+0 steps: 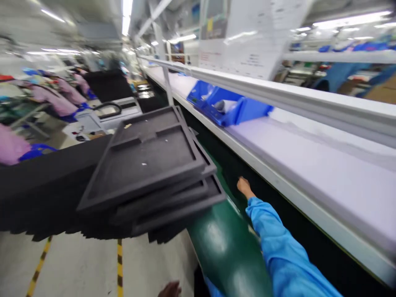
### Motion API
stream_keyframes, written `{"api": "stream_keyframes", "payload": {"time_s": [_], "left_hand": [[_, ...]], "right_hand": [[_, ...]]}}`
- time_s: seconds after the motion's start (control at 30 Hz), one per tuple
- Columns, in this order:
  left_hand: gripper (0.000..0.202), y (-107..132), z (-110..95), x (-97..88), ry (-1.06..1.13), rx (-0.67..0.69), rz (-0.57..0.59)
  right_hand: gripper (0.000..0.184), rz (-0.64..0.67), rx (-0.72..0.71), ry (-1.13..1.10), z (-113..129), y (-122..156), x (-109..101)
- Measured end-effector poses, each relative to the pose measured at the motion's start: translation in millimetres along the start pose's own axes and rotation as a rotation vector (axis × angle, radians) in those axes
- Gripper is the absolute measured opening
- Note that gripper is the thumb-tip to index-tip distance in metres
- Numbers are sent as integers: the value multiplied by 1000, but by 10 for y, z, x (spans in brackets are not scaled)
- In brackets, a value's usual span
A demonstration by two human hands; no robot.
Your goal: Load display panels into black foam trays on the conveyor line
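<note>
The right hand (245, 186), in a blue sleeve (278, 243), reaches past the green conveyor belt (222, 243), holding nothing visible; the left hand (169, 289), well apart, is cut off at the bottom edge; a stack of black foam trays (148, 165) lies just beside the belt.

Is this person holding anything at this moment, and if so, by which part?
The right hand looks empty. The left hand is cut off at the frame's edge, so any hold cannot be told.

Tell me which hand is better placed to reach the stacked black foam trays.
Probably the right hand: its arm, in a blue sleeve, is stretched forward, and the hand sits close beside a corner of the stacked black foam trays. The left hand shows only at the bottom edge of the view, farther off.
</note>
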State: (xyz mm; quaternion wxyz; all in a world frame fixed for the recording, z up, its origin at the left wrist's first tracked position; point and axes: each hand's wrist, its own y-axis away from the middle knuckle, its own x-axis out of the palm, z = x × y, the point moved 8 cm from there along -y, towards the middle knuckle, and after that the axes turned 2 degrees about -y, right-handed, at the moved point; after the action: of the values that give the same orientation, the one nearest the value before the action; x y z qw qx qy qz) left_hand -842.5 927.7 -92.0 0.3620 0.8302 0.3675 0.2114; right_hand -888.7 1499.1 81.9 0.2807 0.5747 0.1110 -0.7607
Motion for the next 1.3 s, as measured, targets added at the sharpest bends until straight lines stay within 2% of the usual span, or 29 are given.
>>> {"api": "stream_keyframes", "payload": {"time_s": [0.1,0.2,0.3,0.37,0.4,0.43,0.47,0.5,0.57,0.63,0.73,0.77,0.83,0.9,0.93,0.97,1.03,1.1,1.17,1.23,1.3], "left_hand": [[77,309,54,-40,-49,99,117],[77,580,12,111,-145,134,288],[68,860,-91,385,-225,144,451],[62,1062,-207,572,-297,186,509],[61,1160,-309,641,-386,268,474],[65,1286,-444,727,-508,407,433],[71,1461,-599,847,-629,602,401],[76,1689,-707,1022,-747,804,429],[79,2189,-699,1436,-979,1114,605],[76,2626,-428,1828,-1242,1243,857],[62,3043,142,2258,-1645,1180,1111],[57,3154,334,2373,-1718,1117,1202],[48,3387,731,2561,-1723,917,1476],[38,3602,1108,2698,-1600,643,1768],[36,3669,1276,2765,-1522,497,1852],[37,3695,1433,2845,-1446,364,1873],[42,3661,1709,3064,-1263,190,1762],[49,3580,1933,3337,-1030,147,1543],[58,3531,2147,3599,-819,163,1321],[64,3564,2380,3849,-669,190,1160],[65,3663,2612,4092,-590,223,1073]], "right_hand": [[40,-32,125,-148,-656,1168,-142],[37,-37,212,-543,-1195,2633,-57],[41,-9,220,-1027,-1391,4127,131],[46,20,206,-1170,-1398,5013,238],[48,33,199,-1204,-1391,5409,276],[50,42,191,-1217,-1382,5771,299],[51,48,179,-1207,-1375,6101,305],[52,55,161,-1175,-1368,6403,293],[52,75,110,-1066,-1358,6935,235],[51,101,52,-952,-1357,7392,151],[51,130,-35,-848,-1385,7956,45],[51,146,-65,-830,-1403,8110,31],[50,185,-118,-822,-1470,8365,34],[49,180,-128,-858,-1645,8551,39],[48,134,-101,-891,-1802,8625,23],[48,52,-48,-935,-2015,8699,-7],[48,-217,135,-1035,-2604,8913,-91],[50,-549,384,-1105,-3291,9293,-134],[49,-770,593,-1167,-3857,9731,-58],[47,-798,702,-1257,-4221,10044,109],[42,-701,729,-1355,-4406,10195,290]]}}
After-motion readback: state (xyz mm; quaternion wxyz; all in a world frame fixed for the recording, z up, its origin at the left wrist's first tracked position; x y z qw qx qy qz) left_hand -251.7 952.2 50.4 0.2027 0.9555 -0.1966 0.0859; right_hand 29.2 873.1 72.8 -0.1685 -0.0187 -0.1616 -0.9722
